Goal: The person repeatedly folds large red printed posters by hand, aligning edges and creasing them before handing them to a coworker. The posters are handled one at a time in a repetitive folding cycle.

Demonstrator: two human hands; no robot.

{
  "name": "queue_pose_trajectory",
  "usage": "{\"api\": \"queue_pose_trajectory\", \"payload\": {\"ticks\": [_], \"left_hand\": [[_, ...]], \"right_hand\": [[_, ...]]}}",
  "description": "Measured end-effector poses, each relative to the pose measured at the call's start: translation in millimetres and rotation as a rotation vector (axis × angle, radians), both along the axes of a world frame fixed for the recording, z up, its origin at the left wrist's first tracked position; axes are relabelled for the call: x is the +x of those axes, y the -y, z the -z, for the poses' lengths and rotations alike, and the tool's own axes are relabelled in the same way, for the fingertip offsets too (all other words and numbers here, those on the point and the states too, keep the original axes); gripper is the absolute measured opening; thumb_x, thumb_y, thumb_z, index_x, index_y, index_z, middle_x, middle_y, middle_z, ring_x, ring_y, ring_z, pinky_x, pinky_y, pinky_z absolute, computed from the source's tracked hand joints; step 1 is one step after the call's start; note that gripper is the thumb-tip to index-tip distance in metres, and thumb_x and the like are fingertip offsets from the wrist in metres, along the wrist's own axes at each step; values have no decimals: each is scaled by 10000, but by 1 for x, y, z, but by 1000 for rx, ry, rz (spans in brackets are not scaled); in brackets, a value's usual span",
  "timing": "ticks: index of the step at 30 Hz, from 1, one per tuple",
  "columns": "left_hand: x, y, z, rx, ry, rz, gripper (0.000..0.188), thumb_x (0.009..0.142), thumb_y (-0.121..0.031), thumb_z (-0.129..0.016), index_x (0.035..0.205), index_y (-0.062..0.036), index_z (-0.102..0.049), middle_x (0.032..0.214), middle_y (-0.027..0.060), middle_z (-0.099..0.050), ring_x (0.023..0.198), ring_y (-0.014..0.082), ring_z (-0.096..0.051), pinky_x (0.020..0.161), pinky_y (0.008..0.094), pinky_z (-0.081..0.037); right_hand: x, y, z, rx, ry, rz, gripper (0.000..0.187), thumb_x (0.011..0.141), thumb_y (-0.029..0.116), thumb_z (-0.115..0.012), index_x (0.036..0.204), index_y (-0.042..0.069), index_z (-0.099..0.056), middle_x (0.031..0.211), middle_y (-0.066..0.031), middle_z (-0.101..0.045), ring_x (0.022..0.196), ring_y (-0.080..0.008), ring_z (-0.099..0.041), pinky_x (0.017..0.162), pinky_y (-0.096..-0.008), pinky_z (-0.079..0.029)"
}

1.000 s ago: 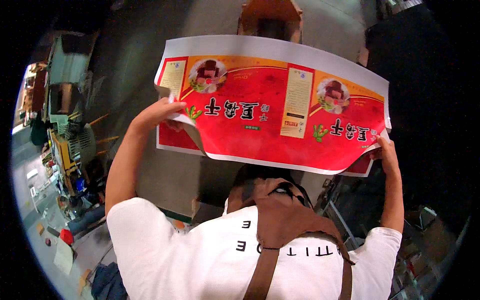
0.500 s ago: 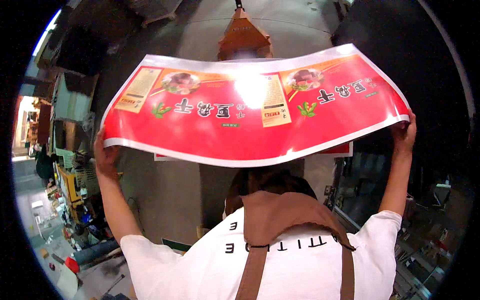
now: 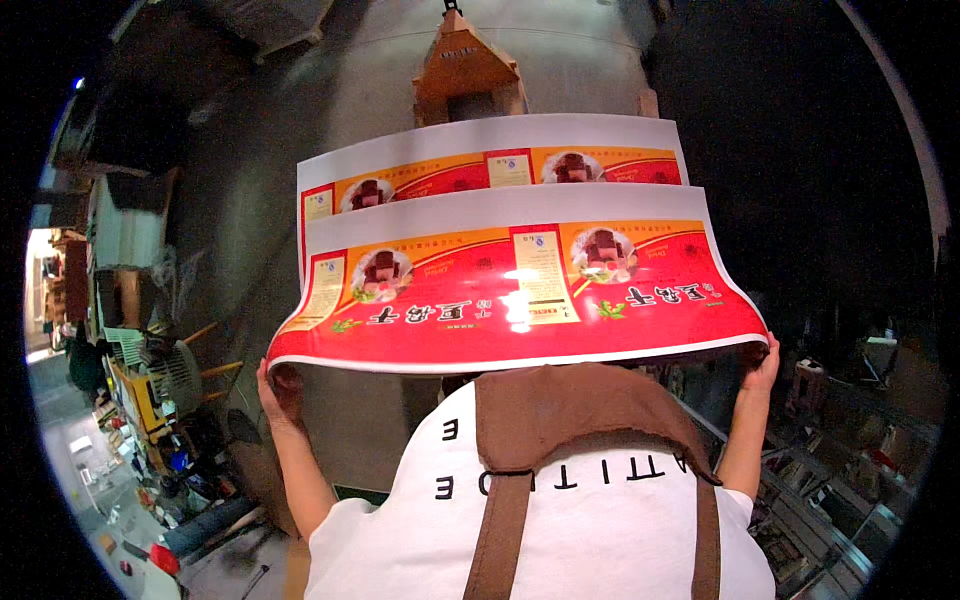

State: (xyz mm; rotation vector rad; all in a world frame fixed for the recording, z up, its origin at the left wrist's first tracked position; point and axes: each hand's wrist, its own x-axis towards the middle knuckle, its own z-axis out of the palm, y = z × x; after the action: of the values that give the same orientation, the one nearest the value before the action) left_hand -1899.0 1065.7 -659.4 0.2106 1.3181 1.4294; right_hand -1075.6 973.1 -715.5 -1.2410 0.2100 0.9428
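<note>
A wide printed sheet (image 3: 420, 345), red and orange with a white border, is stretched between my two hands. My left hand (image 3: 283, 392) grips its near left corner, fingers curled partly under the edge. At the near right corner my right hand (image 3: 762, 366) pinches the edge, its fingertips partly hidden by the sheet. The near edge curls down towards me. Just beyond lies another sheet (image 3: 430, 145) with the same print, partly covered by the held one. Whether it is one sheet or a pile, I cannot tell.
Beneath the sheets stretches a grey surface (image 3: 345, 430). An orange-brown pointed block (image 3: 468, 70) stands beyond them. On the left are a pale fan-like grille (image 3: 180, 372), a yellow frame (image 3: 140, 400) and a dark roll (image 3: 210, 527). Metal racking (image 3: 830, 510) fills the lower right.
Both hands have come down, nearer to me and closer together, with the sheet between them. Its far part has dropped, and the matching sheet beyond now shows much more.
</note>
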Motion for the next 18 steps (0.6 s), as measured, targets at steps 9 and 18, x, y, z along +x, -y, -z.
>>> {"api": "queue_pose_trajectory", "payload": {"ticks": [9, 18], "left_hand": [[-18, -28, 6, -58, 242, 151, 239, 866, -312, -498, 890, -104, -614, 787, -1, -615, 672, 117, -562, 597, 274, -468], [24, -112, -39, 94, 26, 254, 239, 881, -295, -487, 871, -84, -598, 646, -5, -587, 511, 67, -513, 449, 193, -420]], "right_hand": [[-19, 4, -27, -4, 29, -44, 268, 880, 217, -415, 970, 22, -575, 955, -109, -621, 875, -254, -587, 789, -413, -490], [1, -5, -32, -67, 178, -71, 269, 877, 259, -455, 956, 39, -590, 894, -101, -637, 788, -204, -616, 689, -332, -527]]}}
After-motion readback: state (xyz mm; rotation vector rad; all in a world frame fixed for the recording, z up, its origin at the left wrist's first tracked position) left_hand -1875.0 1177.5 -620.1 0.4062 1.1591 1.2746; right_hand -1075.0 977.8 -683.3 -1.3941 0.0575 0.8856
